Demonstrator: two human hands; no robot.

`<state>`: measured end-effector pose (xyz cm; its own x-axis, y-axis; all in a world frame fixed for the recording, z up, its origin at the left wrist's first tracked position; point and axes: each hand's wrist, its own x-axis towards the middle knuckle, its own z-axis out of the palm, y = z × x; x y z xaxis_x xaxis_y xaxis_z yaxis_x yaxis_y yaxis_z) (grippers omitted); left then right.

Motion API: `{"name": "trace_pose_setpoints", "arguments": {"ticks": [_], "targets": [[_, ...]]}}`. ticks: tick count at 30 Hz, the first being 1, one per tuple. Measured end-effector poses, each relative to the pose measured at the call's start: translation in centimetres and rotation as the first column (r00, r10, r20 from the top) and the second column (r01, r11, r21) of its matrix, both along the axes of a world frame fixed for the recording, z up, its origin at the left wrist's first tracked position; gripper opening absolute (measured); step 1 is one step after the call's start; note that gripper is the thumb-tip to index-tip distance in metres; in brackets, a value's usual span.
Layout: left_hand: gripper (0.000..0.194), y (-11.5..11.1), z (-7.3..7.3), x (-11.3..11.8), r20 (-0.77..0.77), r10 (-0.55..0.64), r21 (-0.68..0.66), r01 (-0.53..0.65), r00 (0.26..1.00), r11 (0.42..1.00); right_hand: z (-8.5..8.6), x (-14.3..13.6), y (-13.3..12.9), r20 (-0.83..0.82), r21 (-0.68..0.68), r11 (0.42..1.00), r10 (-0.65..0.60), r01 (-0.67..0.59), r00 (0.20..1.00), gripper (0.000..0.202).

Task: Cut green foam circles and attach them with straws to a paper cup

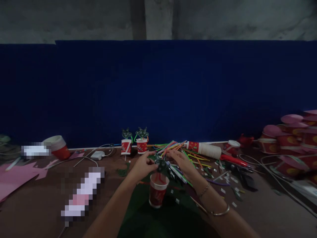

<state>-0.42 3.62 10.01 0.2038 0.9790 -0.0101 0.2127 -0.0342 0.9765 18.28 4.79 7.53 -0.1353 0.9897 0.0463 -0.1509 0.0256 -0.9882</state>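
A red-and-white paper cup (157,195) stands upright in front of me, with reddish strips rising inside it. Just above its rim is a dark paper animal face (160,164) with pointed ears. My left hand (145,164) pinches the left edge of this face between thumb and fingers. From the other side, my right hand (182,162) has its fingers curled in at the face's right ear; its fingertips are partly hidden and look closed on it.
Behind stand two finished-looking cup figures (142,145). Colourful pipe cleaners (173,147) and a stack of cups (209,150) lie to their right. Pink-topped cups (288,138) crowd the far right. Cup stack (60,148), pink paper (17,178) and a white adapter (97,155) are at left.
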Motion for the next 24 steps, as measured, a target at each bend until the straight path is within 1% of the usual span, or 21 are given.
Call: {"name": "trace_pose_setpoints", "arguments": {"ticks": [3,5,6,7,8,9,10,11,12,13,14,16,17,18,19,20,21,22,23,24], "targets": [[0.053,0.7,0.1,-0.6,0.117,0.080,-0.019,-0.078,0.990,0.997,1.0,1.3,0.1,-0.066,-0.056,0.996,0.059,-0.062,0.996,0.044],[0.048,1.1,0.4,-0.9,0.170,0.127,-0.039,-0.122,0.977,0.992,1.5,2.1,0.2,-0.102,-0.057,0.998,0.017,-0.023,0.995,0.047],[0.044,1.4,0.6,-0.9,0.194,0.154,-0.043,-0.149,0.969,0.988,1.8,2.4,0.2,-0.101,-0.028,0.998,-0.067,0.064,0.993,0.045],[0.040,1.6,0.8,-1.0,0.219,0.185,-0.041,-0.180,0.958,0.983,2.0,2.6,0.3,-0.091,0.032,0.983,-0.177,0.181,0.980,0.042],[0.036,1.8,1.0,-1.0,0.242,0.217,-0.040,-0.214,0.946,0.976,2.2,2.8,0.2,-0.073,0.109,0.947,-0.295,0.301,0.953,0.039],[0.034,2.0,1.1,-1.1,0.263,0.257,-0.041,-0.256,0.930,0.966,2.5,2.8,0.0,-0.049,0.196,0.897,-0.395,0.397,0.917,0.037],[0.033,2.2,1.3,-1.1,0.285,0.298,-0.043,-0.298,0.911,0.954,2.6,2.7,-0.2,-0.012,0.276,0.854,-0.455,0.440,0.890,0.036],[0.034,2.3,1.4,-1.2,0.308,0.331,-0.051,-0.332,0.892,0.942,2.8,2.6,-0.5,0.053,0.336,0.842,-0.465,0.422,0.884,0.038],[0.035,2.4,1.4,-1.2,0.332,0.355,-0.060,-0.356,0.874,0.932,2.9,2.3,-1.0,0.141,0.370,0.859,-0.429,0.354,0.892,0.041],[0.036,2.5,1.4,-1.2,0.355,0.367,-0.069,-0.367,0.860,0.928,2.8,1.9,-1.5,0.246,0.366,0.896,-0.354,0.251,0.902,0.042],[0.037,2.5,1.4,-1.2,0.376,0.369,-0.077,-0.368,0.850,0.927,2.7,1.5,-2.0,0.351,0.339,0.931,-0.260,0.137,0.900,0.040],[0.038,2.3,1.3,-1.2,0.405,0.356,-0.081,-0.355,0.842,0.931,2.0,0.4,-2.9,0.450,0.260,0.965,-0.098,-0.025,0.888,0.030],[0.039,2.1,1.3,-1.1,0.407,0.351,-0.072,-0.353,0.843,0.933,1.5,-0.2,-3.3,0.439,0.219,0.973,-0.033,-0.072,0.898,0.032],[0.040,1.9,1.2,-1.1,0.397,0.349,-0.055,-0.358,0.849,0.932,0.9,-0.8,-3.6,0.400,0.182,0.977,0.031,-0.112,0.916,0.043],[0.041,1.5,1.2,-1.1,0.373,0.348,-0.020,-0.368,0.860,0.930,0.2,-1.3,-3.8,0.348,0.153,0.981,0.063,-0.123,0.935,0.053],[0.043,1.0,1.2,-1.1,0.337,0.358,0.044,-0.394,0.871,0.918,-0.3,-1.8,-3.9,0.305,0.131,0.986,0.063,-0.107,0.950,0.057],[0.045,0.5,1.1,-1.2,0.292,0.379,0.136,-0.431,0.878,0.892,-0.9,-2.1,-3.9,0.264,0.109,0.990,0.055,-0.086,0.963,0.055],[0.049,-0.1,1.0,-1.4,0.256,0.420,0.267,-0.481,0.871,0.835,-1.3,-2.3,-3.8,0.204,0.084,0.996,0.023,-0.041,0.979,0.053],[0.053,-0.7,0.9,-1.5,0.241,0.482,0.405,-0.539,0.842,0.739,-1.6,-2.3,-3.7,0.142,0.054,0.998,-0.018,0.011,0.990,0.051],[0.056,-1.4,0.6,-1.7,0.254,0.543,0.513,-0.588,0.800,0.626,-1.9,-2.3,-3.6,0.091,0.032,0.998,-0.062,0.059,0.994,0.048]]}}
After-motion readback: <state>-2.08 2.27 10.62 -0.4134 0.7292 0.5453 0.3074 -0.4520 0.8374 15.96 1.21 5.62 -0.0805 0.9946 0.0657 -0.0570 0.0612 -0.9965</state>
